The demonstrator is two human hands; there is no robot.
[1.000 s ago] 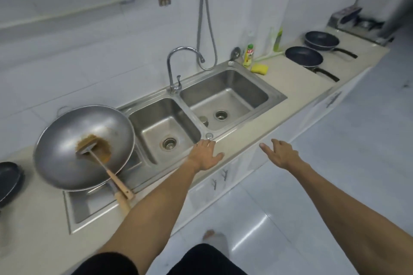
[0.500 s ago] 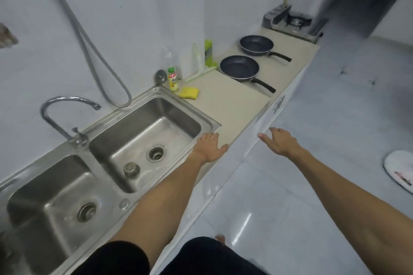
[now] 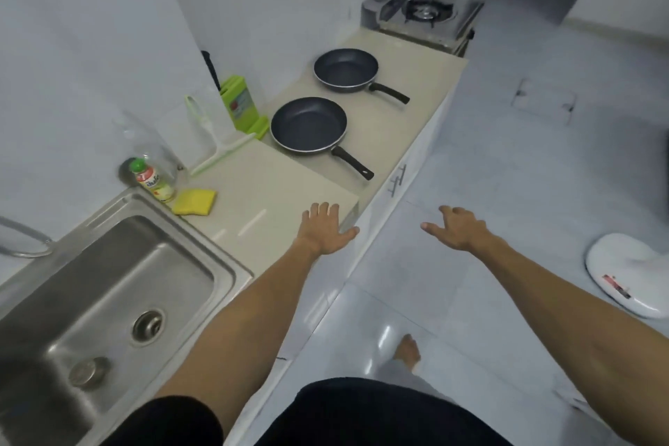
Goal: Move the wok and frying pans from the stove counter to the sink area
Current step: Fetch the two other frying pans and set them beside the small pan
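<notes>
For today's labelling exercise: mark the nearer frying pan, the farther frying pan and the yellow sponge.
nearer frying pan [image 3: 307,125], head view, inside of its dark bowl
farther frying pan [image 3: 344,69], head view, inside of its dark bowl
yellow sponge [image 3: 194,202], head view, top face

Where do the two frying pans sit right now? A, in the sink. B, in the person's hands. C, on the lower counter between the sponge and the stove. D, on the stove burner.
C: both pans rest on the counter short of the stove, and both hands are empty.
</notes>
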